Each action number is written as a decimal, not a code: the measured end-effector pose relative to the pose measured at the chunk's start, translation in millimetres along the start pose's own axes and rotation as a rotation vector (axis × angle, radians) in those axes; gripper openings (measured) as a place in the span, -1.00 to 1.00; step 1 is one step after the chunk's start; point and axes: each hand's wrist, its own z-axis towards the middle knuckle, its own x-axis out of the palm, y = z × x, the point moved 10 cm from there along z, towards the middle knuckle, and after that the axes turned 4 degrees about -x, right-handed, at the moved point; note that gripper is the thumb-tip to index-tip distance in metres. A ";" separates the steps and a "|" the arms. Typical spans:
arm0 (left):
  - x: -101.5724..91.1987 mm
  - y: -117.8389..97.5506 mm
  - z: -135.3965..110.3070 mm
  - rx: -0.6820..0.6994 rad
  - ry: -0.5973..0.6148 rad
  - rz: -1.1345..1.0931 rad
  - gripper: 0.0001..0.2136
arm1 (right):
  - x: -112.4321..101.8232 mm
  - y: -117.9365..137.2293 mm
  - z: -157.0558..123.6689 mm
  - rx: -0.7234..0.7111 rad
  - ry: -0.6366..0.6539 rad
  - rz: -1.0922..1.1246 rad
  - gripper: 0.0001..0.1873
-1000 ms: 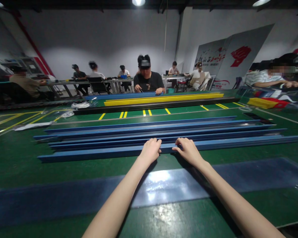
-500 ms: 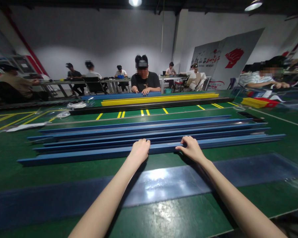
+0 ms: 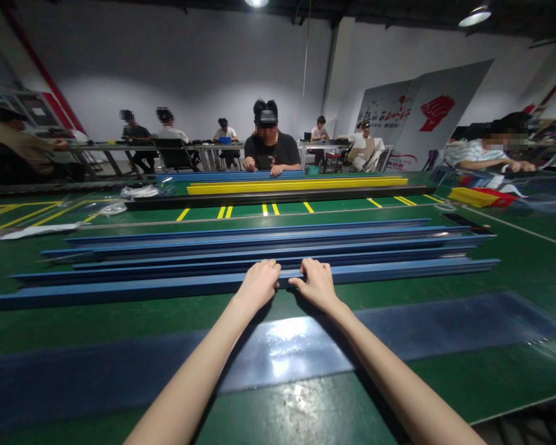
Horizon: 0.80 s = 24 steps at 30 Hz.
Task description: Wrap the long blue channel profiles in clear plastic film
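found left hand (image 3: 259, 283) and right hand (image 3: 315, 283) side by side, a short gap apart, both astride nearest blue channel strip (image 3: 120, 288). observed both curled almost closed, fingers over top edge, thumbs to near face, with strip held between; cannot tell firmness of grip, far-side fingertips being hidden. located strip lengthwise across green tabletop (image 3: 97, 321), seemingly resting on it, left end reaching edge of view.

judged partway through handling: noted strip in hand but apparently not lifted. counted several further blue channel strips (image 3: 130, 271) just behind, roughly parallel and untouched by either hand. cannot tell how many have been dealt with.

noted clear film sheet (image 3: 287, 346) lying flat under both forearms, apart from strip. found close rear strips the main obstruction, leaving little room behind fingers. beyond, recorded black strip (image 3: 278, 198), yellow strip (image 3: 296, 185) and crumpled clear plastic (image 3: 141, 193); to right, dark phone-like slab (image 3: 467, 224), yellow tray (image 3: 470, 197) and red tray (image 3: 498, 196). observed co-worker (image 3: 273, 151) across table, hands at another blue strip (image 3: 231, 177), well clear of near work.
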 end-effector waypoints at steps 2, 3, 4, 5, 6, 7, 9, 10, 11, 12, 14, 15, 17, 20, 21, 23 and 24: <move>2.3 9.8 -1.5 0.005 0.013 -0.013 -0.92 | 3.0 12.1 0.8 -0.030 -0.006 -0.012 -0.77; 2.6 13.6 -2.7 0.019 0.015 -0.006 -0.92 | 4.4 17.8 1.4 -0.047 -0.009 -0.013 -0.78; 2.9 17.9 -4.0 0.025 0.018 0.004 -0.92 | 5.7 23.1 2.1 -0.063 -0.009 -0.013 -0.78; 3.1 21.7 -5.7 0.030 0.024 0.015 -0.92 | 6.9 27.8 2.9 -0.079 -0.008 -0.012 -0.78; 2.9 25.5 -7.6 0.033 0.028 0.029 -0.92 | 8.1 32.2 3.6 -0.097 -0.002 -0.007 -0.77; 2.4 29.3 -9.9 0.034 0.032 0.044 -0.91 | 9.2 36.6 4.1 -0.122 0.008 0.000 -0.77; 0.7 37.9 -15.7 0.028 0.036 0.074 -0.91 | 9.4 42.4 3.5 -0.173 0.030 0.025 -0.75; -0.2 43.3 -19.2 0.020 0.040 0.084 -0.91 | 7.9 42.4 2.5 -0.189 0.036 0.038 -0.75; -0.4 49.8 -23.1 0.005 0.050 0.092 -0.92 | 5.3 39.6 1.1 -0.193 0.038 0.045 -0.74; -0.4 57.3 -27.1 -0.016 0.062 0.097 -0.92 | 1.7 34.0 -0.6 -0.186 0.036 0.046 -0.73; -0.7 73.3 -35.3 -0.066 0.086 0.107 -0.92 | -6.5 17.3 -4.3 -0.159 0.038 0.028 -0.74; -1.0 80.6 -39.2 -0.089 0.098 0.115 -0.92 | -10.8 8.1 -6.1 -0.151 0.042 0.019 -0.75; -1.7 92.7 -46.1 -0.134 0.121 0.140 -0.92 | -18.7 -10.1 -8.8 -0.142 0.055 -0.005 -0.76; -4.3 102.4 -53.6 -0.193 0.133 0.205 -0.91 | -26.0 -31.8 -9.9 -0.118 0.087 -0.069 -0.74; -5.3 103.2 -55.2 -0.208 0.131 0.225 -0.90 | -26.9 -35.0 -9.6 -0.119 0.097 -0.092 -0.72; -7.2 101.1 -56.4 -0.220 0.113 0.257 -0.91 | -26.9 -36.3 -8.1 -0.127 0.115 -0.143 -0.72; -8.1 98.0 -55.8 -0.214 0.099 0.263 -0.92 | -26.3 -35.4 -7.0 -0.128 0.120 -0.166 -0.73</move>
